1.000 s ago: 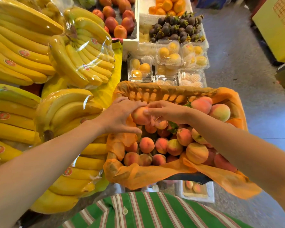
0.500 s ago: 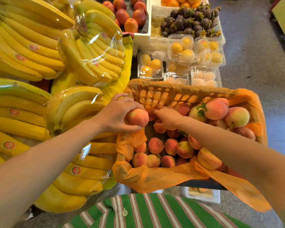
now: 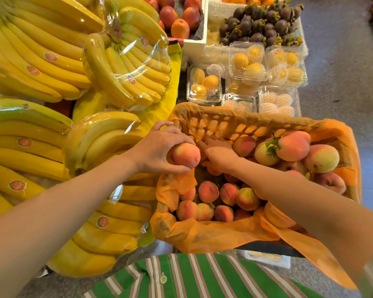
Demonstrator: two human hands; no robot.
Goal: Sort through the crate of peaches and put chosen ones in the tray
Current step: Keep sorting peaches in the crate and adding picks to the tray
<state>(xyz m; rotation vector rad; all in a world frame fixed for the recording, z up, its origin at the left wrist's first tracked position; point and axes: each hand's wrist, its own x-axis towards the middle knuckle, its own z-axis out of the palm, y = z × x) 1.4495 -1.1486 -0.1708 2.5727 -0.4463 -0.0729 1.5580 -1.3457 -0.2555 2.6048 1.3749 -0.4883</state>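
Leftmost, wrapped banana bunches [image 3: 52,87] fill the stall. Beside them the left hand [image 3: 157,150], arm stretched forward, curls palm-down around one peach [image 3: 185,154] at the left rim of the orange-lined crate [image 3: 235,125]. To its right, the right hand [image 3: 219,151] reaches down among the crate's peaches [image 3: 228,194], fingers loosely spread and touching fruit; any grip is hidden. Five clear punnets [image 3: 248,61] sit beyond.

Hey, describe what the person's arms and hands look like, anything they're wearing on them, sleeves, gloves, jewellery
Both forearms are bare up to the picture's edge: no sleeves show. The left hand and right hand wear no gloves, and no rings, watch or bracelet can be seen on the visible fingers or wrists. The only clothing in view is a green shirt with red-and-white stripes and a white button, at the bottom.
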